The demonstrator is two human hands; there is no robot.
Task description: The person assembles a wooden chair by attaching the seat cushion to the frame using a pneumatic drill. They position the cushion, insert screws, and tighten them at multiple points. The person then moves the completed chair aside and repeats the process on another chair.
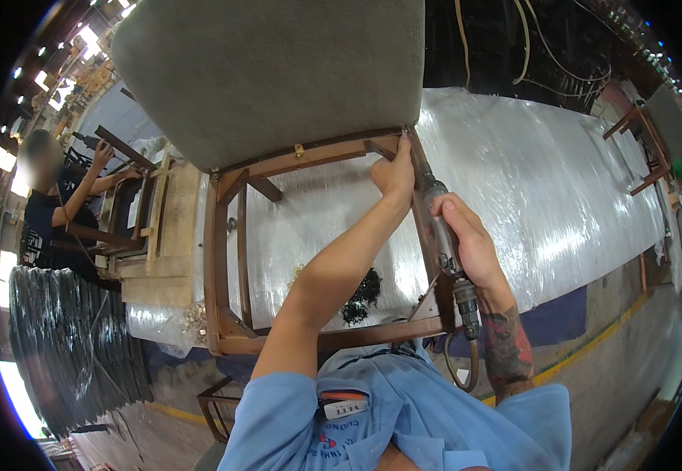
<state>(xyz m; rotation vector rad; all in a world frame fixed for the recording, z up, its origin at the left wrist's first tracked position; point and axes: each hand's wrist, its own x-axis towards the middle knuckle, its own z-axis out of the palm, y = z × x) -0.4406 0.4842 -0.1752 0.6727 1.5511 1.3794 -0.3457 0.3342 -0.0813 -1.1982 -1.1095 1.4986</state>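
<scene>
A brown wooden chair frame (213,228) lies in front of me on a film-wrapped table, joined to a grey-green padded back panel (278,71) at its far side. My left hand (394,171) is at the frame's far right corner, fingers closed in a pinch around something small there that I cannot make out. My right hand (468,239) is wrapped round a long pneumatic driver (444,250), lying along the frame's right rail with its tip toward that corner. An air hose (473,369) runs from its near end. Within the frame sits a pile of black screws (363,297).
Silver film-wrapped tabletop (537,196) stretches to the right. At left, a person (58,196) handles another wooden frame (148,188) with a power tool. A wrapped black stack (74,345) stands at lower left. Small metal hardware (193,323) lies beside the frame. Hoses (525,39) hang at the back.
</scene>
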